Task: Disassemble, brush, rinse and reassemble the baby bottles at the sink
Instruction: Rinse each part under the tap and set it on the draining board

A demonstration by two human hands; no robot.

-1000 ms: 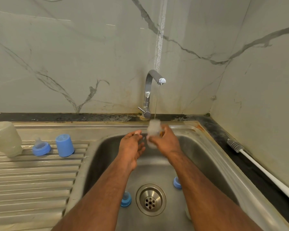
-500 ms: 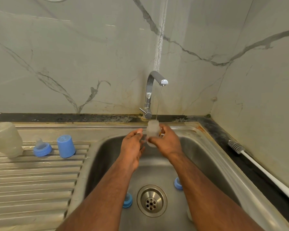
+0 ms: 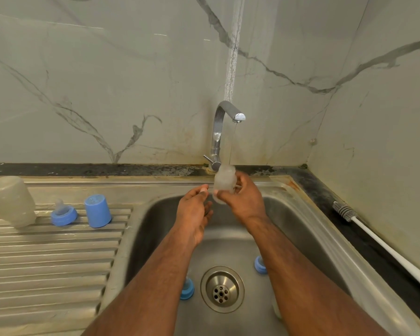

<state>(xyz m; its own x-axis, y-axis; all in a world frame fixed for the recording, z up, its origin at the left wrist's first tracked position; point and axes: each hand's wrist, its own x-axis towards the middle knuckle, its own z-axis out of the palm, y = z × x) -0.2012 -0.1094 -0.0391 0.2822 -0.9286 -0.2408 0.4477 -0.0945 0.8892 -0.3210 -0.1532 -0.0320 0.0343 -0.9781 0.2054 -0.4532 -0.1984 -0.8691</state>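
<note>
Bottle (image 3: 224, 184) is up under the tap (image 3: 224, 132) stream at the far edge of the sink (image 3: 308, 226), right hand (image 3: 244, 202) fingers wrapped round it. Left hand (image 3: 194, 214) sits just beside it, fingers loose, holding nothing. Wet plastic, one-handed grip — it could slip and drop onto the blue parts (image 3: 187, 288) by the drain (image 3: 222, 288). Versus a second ago, the bottle sits slightly higher against the tap — hands barely shifted.

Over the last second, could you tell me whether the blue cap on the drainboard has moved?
No; the blue cap stands on the same drainboard ridges, just right of the nipple ring.
</note>
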